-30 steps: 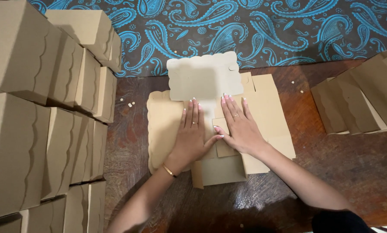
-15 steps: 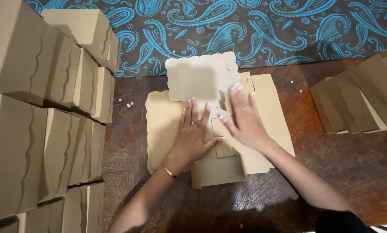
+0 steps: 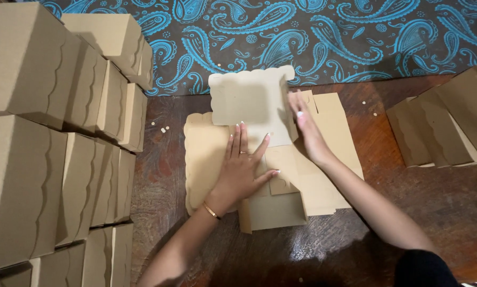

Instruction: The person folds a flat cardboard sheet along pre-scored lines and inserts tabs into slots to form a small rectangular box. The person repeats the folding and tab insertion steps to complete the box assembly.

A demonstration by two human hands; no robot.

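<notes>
Many folded cardboard boxes (image 3: 47, 154) stand stacked at our left, the biggest mass in view, and a smaller group of boxes (image 3: 446, 122) leans at the far right. Beyond the brown wooden table (image 3: 419, 196) hangs a dark cloth with blue paisley pattern (image 3: 313, 37). In the middle of the table, straight in front of us, lies the flat cardboard box blank (image 3: 329, 154), unfolded, with a scalloped edge on its left side. One scalloped flap (image 3: 249, 101) of it stands raised at the far end, near the cloth.

Our left hand (image 3: 244, 170) lies flat on the middle of the blank, palm down. Its fingers (image 3: 238, 141) are stretched and a little spread, the thumb wide to the right, pressing the cardboard down; it grips nothing. A ring is on one finger and a thin gold bracelet (image 3: 211, 211) sits on the wrist.

Our right hand (image 3: 307, 130) is at the right edge of the raised flap. Its fingers (image 3: 298, 106) are straight and close together, touching the side of the flap; whether the thumb holds the flap from behind we cannot tell.

Compared with half a second ago, the flap is lifted higher, the right hand has moved further up and turned on its edge, and the left hand stays nearly at the same place.
</notes>
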